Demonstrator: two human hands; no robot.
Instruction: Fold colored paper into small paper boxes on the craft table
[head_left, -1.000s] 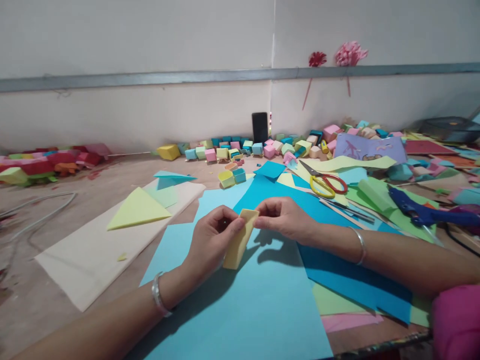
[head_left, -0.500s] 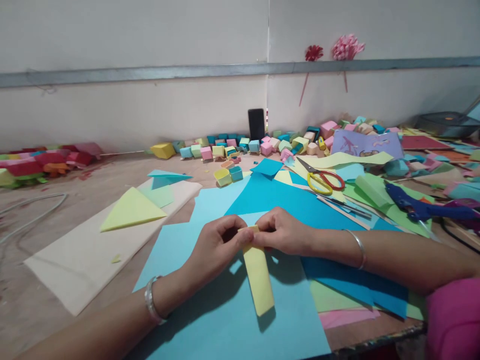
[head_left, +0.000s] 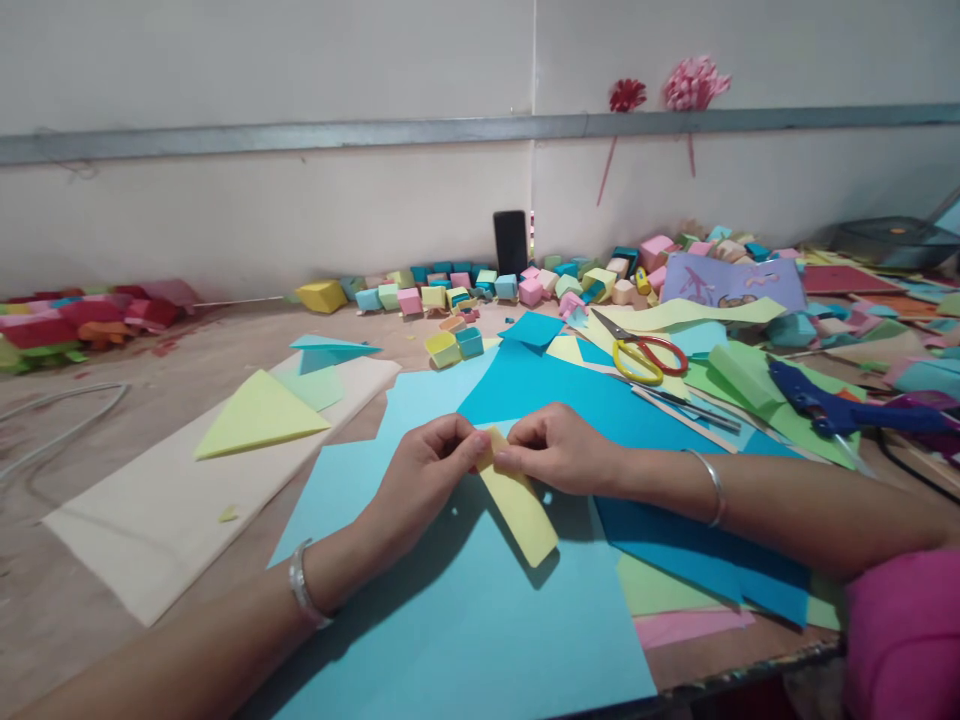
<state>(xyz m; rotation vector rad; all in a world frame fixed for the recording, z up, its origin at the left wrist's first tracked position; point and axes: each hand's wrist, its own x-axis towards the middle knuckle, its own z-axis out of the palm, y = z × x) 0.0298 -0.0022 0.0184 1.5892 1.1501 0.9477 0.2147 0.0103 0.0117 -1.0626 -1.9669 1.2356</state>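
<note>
A yellow paper strip [head_left: 521,510] is pinched near its upper end by both hands, its free end slanting down to the right. My left hand [head_left: 431,468] is closed on the strip's left edge, thumb on top. My right hand [head_left: 561,450] grips the right edge with thumb and fingers; some fingertips are hidden behind the paper. Beneath the hands lies a light blue sheet [head_left: 480,640], and a darker blue sheet [head_left: 570,390] spreads behind and to the right.
Scissors [head_left: 641,350] with yellow and red handles lie beyond the right hand. A blue glue gun [head_left: 832,405] rests at right. Small paper boxes [head_left: 442,348] and a phone [head_left: 511,241] stand towards the wall. A folded yellow paper [head_left: 259,420] sits on a pale sheet [head_left: 150,530] at left.
The strip's lower end has swung up and to the right, so it slants more. Both hands still hold its upper end, with the right fingers slightly apart from the left.
</note>
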